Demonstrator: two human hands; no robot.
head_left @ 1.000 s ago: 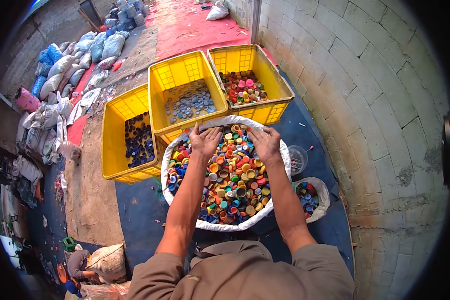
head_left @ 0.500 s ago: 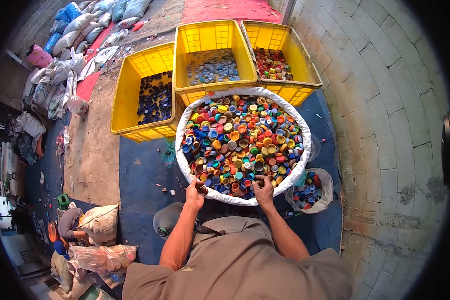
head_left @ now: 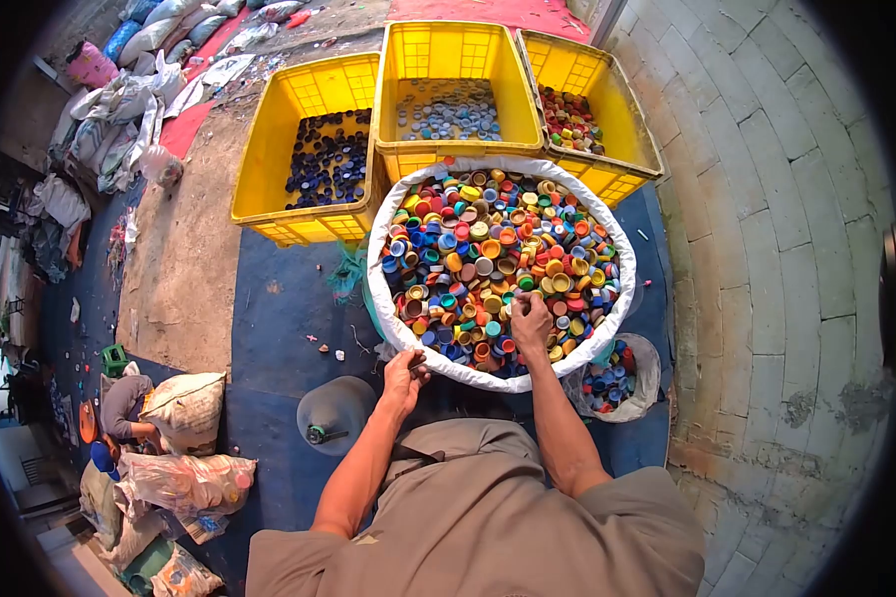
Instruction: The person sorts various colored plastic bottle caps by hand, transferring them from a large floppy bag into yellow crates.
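Observation:
In front of me stands a round sack with a rolled white rim (head_left: pixel 626 261), filled with mixed-colour plastic bottle caps (head_left: pixel 488 249). My right hand (head_left: pixel 531 323) is over the near middle of the caps, its fingers bent together among them. Whether a cap is between those fingertips is too small to tell. At the sack's near left rim is my left hand (head_left: pixel 405 381), fingers curled inward; what they hold, if anything, is hidden.
Behind the sack stand yellow crates holding dark blue caps (head_left: pixel 327 164), pale caps (head_left: pixel 448 109) and red caps (head_left: pixel 569 119). A smaller bag of caps (head_left: pixel 612 383) is at right, by a block wall (head_left: pixel 767 249). A clear jug (head_left: pixel 336 416) lies left; a person (head_left: pixel 134 418) bends among sacks.
My right hand has moved up and farther over the caps. My left hand has shifted slightly right and stays at the near rim. The camera view has shifted, showing more of the jug.

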